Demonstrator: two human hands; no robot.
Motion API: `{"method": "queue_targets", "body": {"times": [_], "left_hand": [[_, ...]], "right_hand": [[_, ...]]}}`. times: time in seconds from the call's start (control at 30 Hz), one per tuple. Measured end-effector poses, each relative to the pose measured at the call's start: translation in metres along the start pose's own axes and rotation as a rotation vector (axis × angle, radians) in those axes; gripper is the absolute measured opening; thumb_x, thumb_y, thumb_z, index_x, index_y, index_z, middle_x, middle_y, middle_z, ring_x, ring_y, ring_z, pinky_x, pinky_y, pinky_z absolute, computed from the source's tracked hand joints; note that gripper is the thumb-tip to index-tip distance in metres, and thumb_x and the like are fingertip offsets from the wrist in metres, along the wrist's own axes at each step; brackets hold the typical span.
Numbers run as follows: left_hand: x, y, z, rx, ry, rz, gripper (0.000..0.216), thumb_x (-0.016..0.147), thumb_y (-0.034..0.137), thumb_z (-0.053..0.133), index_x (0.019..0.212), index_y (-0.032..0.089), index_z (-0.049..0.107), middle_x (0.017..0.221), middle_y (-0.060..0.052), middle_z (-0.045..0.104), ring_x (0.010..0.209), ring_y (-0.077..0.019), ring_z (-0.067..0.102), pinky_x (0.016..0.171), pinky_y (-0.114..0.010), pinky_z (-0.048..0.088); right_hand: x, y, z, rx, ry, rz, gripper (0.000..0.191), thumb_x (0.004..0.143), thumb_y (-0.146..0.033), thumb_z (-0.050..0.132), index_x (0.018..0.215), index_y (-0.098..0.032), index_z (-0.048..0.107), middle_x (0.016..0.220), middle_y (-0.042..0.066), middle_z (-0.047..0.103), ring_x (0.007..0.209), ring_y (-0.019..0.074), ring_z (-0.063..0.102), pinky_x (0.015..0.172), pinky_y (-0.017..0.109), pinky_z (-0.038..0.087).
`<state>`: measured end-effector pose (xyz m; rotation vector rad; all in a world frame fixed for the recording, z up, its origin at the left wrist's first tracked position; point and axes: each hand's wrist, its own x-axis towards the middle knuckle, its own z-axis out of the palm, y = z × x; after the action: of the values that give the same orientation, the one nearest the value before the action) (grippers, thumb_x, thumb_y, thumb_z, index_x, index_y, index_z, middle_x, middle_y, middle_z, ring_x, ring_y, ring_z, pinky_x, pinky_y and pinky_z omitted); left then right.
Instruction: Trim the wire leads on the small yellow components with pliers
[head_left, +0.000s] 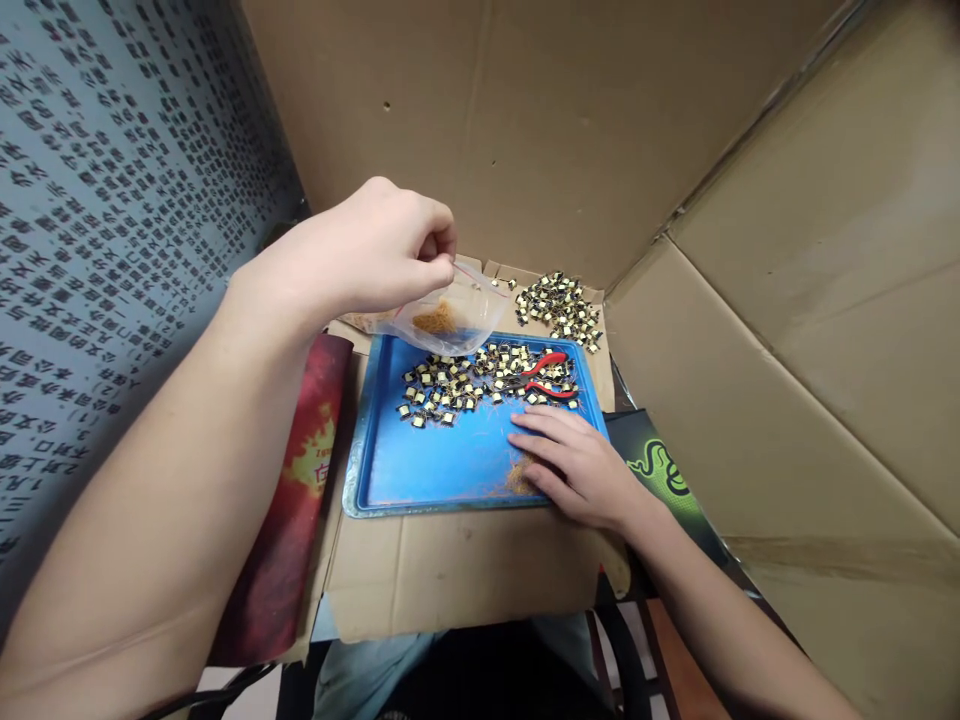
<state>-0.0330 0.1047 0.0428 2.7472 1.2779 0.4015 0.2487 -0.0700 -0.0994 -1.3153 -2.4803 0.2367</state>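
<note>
Cardboard [555, 130] walled the far side; the left hand [382, 240] pinched a bag [486, 315] already holding brown scraps [435, 318]; the right hand [581, 465], fingers apart, touched a pile [519, 476] left on the tray [427, 462].

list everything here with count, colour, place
tray: one, blue, centre
components: many, yellow and black, in tray and beyond
pliers: one, red handles, in tray
bag: one, clear, at tray's far edge
strands: two clumps, brown, in bag and tray
cardboard: several pieces, brown, around and beneath tray
red sheet: one, red, left
dark mat: one, black and green, right
printed sheet: one, pale blue, left
left hand: one, bare, pinching bag
right hand: one, bare, over tray
</note>
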Motion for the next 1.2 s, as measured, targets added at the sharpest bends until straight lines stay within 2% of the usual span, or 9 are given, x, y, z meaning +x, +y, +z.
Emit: {"method": "queue_targets", "body": {"times": [0.1,0.3,0.47,0.57,0.7,0.8,0.93,1.1,1.2], "left_hand": [[0.001,0.001,0.0,-0.008,-0.013,-0.019,0.049,0.087,0.043,0.047,0.118,0.021,0.078,0.102,-0.009,0.079,0.101,-0.0298,0.068,0.094,-0.038,0.049],[0.002,0.0,0.001,0.055,-0.019,0.01,0.05,0.091,0.043,0.041,0.117,0.019,0.077,0.101,-0.009,0.078,0.094,-0.0278,0.067,0.087,-0.037,0.05],[0.001,-0.002,0.002,0.071,-0.004,0.001,0.048,0.093,0.044,0.041,0.117,0.023,0.076,0.098,-0.006,0.076,0.09,-0.024,0.064,0.084,-0.036,0.049],[0.003,-0.004,0.003,0.059,0.01,0.015,0.045,0.091,0.041,0.044,0.112,0.019,0.076,0.093,-0.007,0.074,0.086,-0.0228,0.063,0.082,-0.034,0.049],[0.005,-0.004,0.006,0.048,0.018,0.043,0.042,0.09,0.039,0.045,0.108,0.018,0.076,0.089,-0.007,0.073,0.083,-0.0214,0.062,0.079,-0.033,0.048],[0.006,-0.004,0.006,0.044,0.011,0.039,0.043,0.09,0.039,0.045,0.111,0.018,0.077,0.09,-0.007,0.073,0.087,-0.0232,0.064,0.082,-0.034,0.049],[0.004,-0.003,0.006,0.035,0.016,0.073,0.041,0.092,0.036,0.046,0.111,0.018,0.078,0.09,-0.01,0.074,0.088,-0.0264,0.066,0.079,-0.037,0.048],[0.003,-0.005,0.005,0.041,0.029,0.09,0.038,0.094,0.035,0.046,0.108,0.018,0.076,0.084,-0.008,0.071,0.079,-0.0233,0.062,0.069,-0.035,0.044],[0.003,-0.007,0.005,0.049,0.024,0.086,0.036,0.094,0.036,0.046,0.107,0.019,0.076,0.085,-0.007,0.072,0.078,-0.0214,0.059,0.068,-0.034,0.043]], "right_hand": [[-0.005,-0.001,0.002,-0.034,0.072,0.135,0.039,0.107,-0.038,0.054,0.133,-0.017,0.073,0.144,0.015,0.069,0.135,0.0313,0.065,0.118,0.058,0.051],[-0.011,-0.013,0.003,-0.083,-0.104,0.269,0.055,0.107,-0.048,0.054,0.149,-0.013,0.062,0.163,0.018,0.051,0.154,0.0361,0.046,0.125,0.06,0.044],[-0.024,-0.02,-0.002,-0.023,-0.072,0.347,0.054,0.109,-0.048,0.049,0.152,-0.018,0.059,0.16,0.013,0.055,0.153,0.0308,0.049,0.127,0.056,0.042],[-0.026,-0.017,0.0,-0.081,-0.086,0.396,0.059,0.108,-0.051,0.047,0.157,-0.018,0.053,0.17,0.013,0.041,0.156,0.0331,0.044,0.126,0.057,0.043],[-0.02,-0.016,0.005,-0.123,-0.16,0.342,0.066,0.108,-0.051,0.047,0.164,-0.018,0.042,0.176,0.013,0.027,0.162,0.0338,0.032,0.129,0.055,0.037],[-0.011,-0.018,0.006,-0.178,-0.171,0.329,0.069,0.109,-0.053,0.045,0.166,-0.015,0.039,0.176,0.015,0.028,0.161,0.0354,0.032,0.13,0.056,0.033],[0.003,-0.018,0.006,-0.247,-0.198,0.356,0.073,0.108,-0.059,0.039,0.164,-0.012,0.042,0.176,0.014,0.028,0.154,0.0407,0.037,0.125,0.06,0.037],[0.011,-0.016,0.009,-0.317,-0.105,0.452,0.076,0.108,-0.062,0.036,0.162,-0.009,0.043,0.161,0.023,0.048,0.141,0.0435,0.046,0.113,0.063,0.043],[0.01,-0.016,0.011,-0.325,-0.063,0.458,0.076,0.108,-0.061,0.037,0.16,-0.006,0.044,0.153,0.025,0.052,0.137,0.043,0.048,0.109,0.061,0.044]]}}
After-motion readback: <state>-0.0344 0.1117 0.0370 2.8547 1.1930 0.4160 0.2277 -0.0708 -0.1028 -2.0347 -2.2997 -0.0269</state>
